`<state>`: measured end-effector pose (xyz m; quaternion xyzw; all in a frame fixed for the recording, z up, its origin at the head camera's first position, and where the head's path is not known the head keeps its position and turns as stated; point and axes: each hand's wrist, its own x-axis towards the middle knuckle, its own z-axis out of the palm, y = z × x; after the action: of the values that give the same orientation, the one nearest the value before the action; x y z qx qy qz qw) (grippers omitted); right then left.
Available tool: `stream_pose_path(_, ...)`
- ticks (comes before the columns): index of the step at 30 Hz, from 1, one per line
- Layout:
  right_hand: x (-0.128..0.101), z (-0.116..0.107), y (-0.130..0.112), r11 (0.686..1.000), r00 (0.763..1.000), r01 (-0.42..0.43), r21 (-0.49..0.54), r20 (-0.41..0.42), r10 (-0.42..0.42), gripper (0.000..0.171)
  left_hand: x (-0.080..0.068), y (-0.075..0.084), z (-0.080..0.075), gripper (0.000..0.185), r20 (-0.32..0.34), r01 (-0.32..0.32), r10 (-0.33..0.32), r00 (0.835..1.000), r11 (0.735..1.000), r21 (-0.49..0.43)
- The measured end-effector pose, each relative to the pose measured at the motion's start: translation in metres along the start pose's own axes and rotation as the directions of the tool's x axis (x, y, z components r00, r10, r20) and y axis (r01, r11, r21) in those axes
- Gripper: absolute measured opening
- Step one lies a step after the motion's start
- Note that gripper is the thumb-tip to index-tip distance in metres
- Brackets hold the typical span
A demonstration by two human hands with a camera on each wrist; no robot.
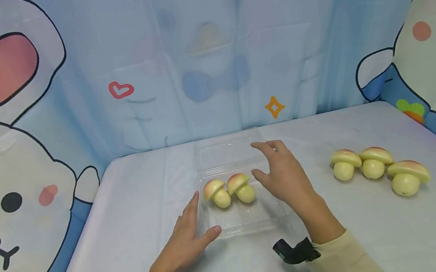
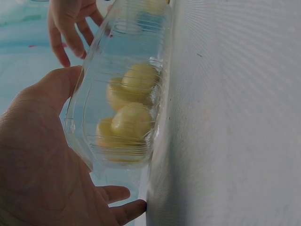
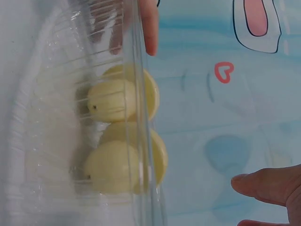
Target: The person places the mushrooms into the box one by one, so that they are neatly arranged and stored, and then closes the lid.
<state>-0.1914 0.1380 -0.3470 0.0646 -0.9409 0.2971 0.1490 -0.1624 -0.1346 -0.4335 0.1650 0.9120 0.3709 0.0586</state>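
A clear plastic clamshell box [image 1: 238, 222] lies on the table with its lid [image 1: 221, 156] folded back. Inside, two yellow mushroom-shaped pieces [image 1: 245, 191] with reddish caps stand side by side toward the left; the right wrist view shows their rounded stems [image 3: 111, 167] through the clear wall. My left hand [image 1: 186, 240] is at the box's left side, fingers extended, thumb near the front corner; in its wrist view the thumb [image 2: 54, 87] meets the rim. Over the right part of the box hovers my right hand [image 1: 283, 173], fingers spread, holding nothing.
To the right, three more mushroom-shaped pieces [image 1: 372, 163] sit close together on the white-covered table [image 1: 383, 238]. A blue curtain [image 1: 206, 54] with cartoon prints hangs behind the table. A black wrist mount [image 1: 297, 251] juts out by the right sleeve.
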Motion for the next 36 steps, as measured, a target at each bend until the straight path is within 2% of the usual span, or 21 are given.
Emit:
stream_pose_path(20,0.002,-0.019,0.013,0.997,0.997,-0.060,0.050,-0.046,0.062,0.061,0.000,-0.001,0.000,0.100,0.003,0.004,-0.004,1.000,1.000,-0.007)
stream_pose_path(36,0.005,-0.032,0.025,0.987,0.985,-0.153,0.044,-0.078,0.156,0.063,0.000,0.000,0.000,0.100,0.003,0.009,-0.009,1.000,1.000,0.001)
